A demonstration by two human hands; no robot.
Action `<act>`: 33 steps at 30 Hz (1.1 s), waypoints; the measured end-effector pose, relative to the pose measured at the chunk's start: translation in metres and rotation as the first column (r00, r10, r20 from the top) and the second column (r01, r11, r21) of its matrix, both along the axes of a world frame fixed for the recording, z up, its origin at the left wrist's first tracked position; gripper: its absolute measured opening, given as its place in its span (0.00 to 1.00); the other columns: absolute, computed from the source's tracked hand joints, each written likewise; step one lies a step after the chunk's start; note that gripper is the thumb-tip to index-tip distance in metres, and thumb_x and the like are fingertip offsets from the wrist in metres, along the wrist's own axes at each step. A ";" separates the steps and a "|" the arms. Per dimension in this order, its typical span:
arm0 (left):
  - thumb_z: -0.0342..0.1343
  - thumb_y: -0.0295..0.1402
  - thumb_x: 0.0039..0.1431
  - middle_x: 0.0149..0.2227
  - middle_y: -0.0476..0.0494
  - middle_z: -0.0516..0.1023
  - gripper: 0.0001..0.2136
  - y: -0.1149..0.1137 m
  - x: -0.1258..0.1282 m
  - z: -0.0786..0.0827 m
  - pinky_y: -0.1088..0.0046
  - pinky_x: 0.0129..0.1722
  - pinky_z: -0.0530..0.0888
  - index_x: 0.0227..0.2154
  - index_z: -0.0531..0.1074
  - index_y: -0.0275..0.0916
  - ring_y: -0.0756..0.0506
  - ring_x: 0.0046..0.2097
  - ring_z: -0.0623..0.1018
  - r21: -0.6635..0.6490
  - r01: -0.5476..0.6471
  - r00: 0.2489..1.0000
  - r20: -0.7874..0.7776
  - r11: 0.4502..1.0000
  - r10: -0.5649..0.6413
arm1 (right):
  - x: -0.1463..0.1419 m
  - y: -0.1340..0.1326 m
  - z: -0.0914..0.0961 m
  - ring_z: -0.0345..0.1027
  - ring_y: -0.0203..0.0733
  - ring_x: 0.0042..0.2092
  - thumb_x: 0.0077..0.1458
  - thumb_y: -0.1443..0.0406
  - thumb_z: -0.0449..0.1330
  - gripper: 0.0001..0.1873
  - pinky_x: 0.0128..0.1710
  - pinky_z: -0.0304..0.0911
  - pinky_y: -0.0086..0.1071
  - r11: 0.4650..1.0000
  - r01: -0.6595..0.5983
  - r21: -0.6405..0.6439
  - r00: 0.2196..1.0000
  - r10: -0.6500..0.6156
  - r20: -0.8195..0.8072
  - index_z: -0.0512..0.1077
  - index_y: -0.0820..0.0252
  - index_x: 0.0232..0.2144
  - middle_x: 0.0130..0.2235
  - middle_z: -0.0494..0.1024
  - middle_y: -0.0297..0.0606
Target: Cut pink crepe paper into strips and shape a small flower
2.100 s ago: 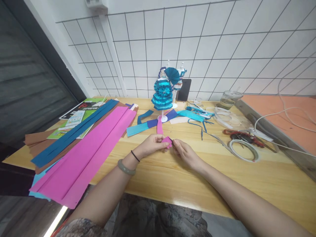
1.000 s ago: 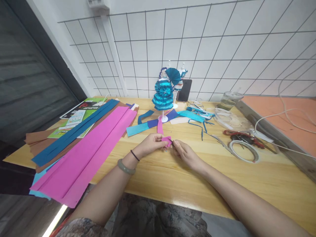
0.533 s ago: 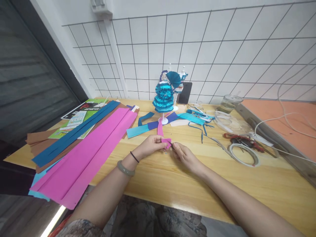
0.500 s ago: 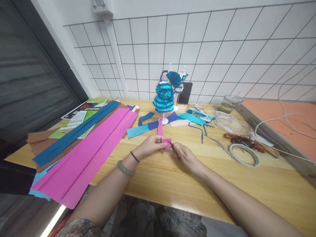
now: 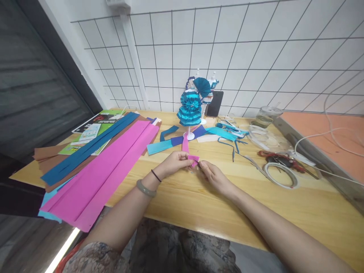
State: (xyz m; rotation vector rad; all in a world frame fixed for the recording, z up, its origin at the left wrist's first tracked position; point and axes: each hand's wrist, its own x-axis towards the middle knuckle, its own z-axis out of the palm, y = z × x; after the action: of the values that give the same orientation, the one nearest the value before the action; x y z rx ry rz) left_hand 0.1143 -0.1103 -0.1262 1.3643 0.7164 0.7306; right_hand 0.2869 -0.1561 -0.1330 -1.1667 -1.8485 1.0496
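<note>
Between the thumb and fingers of my left hand (image 5: 182, 160) is a small piece of pink crepe paper (image 5: 193, 158). My right hand (image 5: 212, 174) is closed on a thin dark pointed tool (image 5: 196, 162), mostly covered by the fingers; its tip meets the paper's right side. I cannot make out the tool's kind. Behind the left fingers lies a pink paper strip (image 5: 185, 145). Beyond it stands a little dress form (image 5: 190, 110) in a ruffled teal paper dress, on a white base. A second white form (image 5: 213, 81) stands partly hidden behind it.
Long pink (image 5: 105, 167) and dark blue paper sheets (image 5: 91, 148) lie at the left over brown ones and a green booklet (image 5: 72, 148). Teal scraps (image 5: 223, 133) lie right of the dress form. A tape roll (image 5: 295, 182), cables, a glass bowl (image 5: 264, 117) and a phone (image 5: 215, 104) sit farther right and back.
The tool's tip remains at the pink piece, whose lower edge looks more notched or folded than before. Both hands stay almost in place; the whole view has shifted slightly.
</note>
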 end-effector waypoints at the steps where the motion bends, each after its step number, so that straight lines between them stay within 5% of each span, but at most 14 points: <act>1: 0.60 0.38 0.46 0.32 0.40 0.76 0.15 0.000 0.000 0.000 0.74 0.34 0.70 0.32 0.72 0.30 0.51 0.31 0.74 0.001 -0.001 1.000 0.001 1.000 0.001 | 0.000 0.000 0.000 0.52 0.35 0.25 0.60 0.53 0.39 0.21 0.27 0.52 0.29 1.000 -0.001 0.001 1.000 0.001 0.005 0.56 0.57 0.22 0.21 0.57 0.30; 33: 0.59 0.38 0.48 0.29 0.42 0.74 0.14 0.000 -0.001 0.001 0.73 0.34 0.68 0.30 0.71 0.29 0.51 0.30 0.72 0.056 -0.020 1.000 -0.018 0.998 0.021 | 0.000 0.005 -0.004 0.51 0.34 0.23 0.59 0.51 0.40 0.22 0.26 0.51 0.29 0.999 0.039 -0.020 0.998 -0.040 -0.046 0.57 0.58 0.21 0.20 0.56 0.28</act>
State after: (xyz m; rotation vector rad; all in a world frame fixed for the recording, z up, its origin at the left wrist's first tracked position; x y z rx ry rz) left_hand 0.1134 -0.1099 -0.1251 1.4179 0.7300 0.7605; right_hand 0.2871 -0.1514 -0.1369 -1.1757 -1.7756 1.0655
